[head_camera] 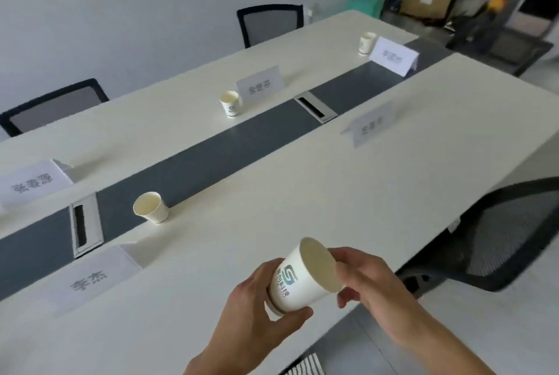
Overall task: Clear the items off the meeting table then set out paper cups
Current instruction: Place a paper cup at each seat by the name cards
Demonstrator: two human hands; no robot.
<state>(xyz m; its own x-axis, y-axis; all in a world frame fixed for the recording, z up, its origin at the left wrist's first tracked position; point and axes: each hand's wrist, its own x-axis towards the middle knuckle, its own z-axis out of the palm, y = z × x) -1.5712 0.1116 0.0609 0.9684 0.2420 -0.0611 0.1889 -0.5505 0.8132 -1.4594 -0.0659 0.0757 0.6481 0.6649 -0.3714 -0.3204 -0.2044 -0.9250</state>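
Three empty paper cups on table; both hands' grip around stacked cups.

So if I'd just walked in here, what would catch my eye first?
Probably the two bare hands low in the middle, left hand and right hand, holding a tilted white paper cup with a teal logo over the long white meeting table. Next, three matching white paper cups standing on it: near, middle, far, among folded white name cards.

Bright even light, soft shadows by name cards, motion blur throughout, wide-angle bending at edges.
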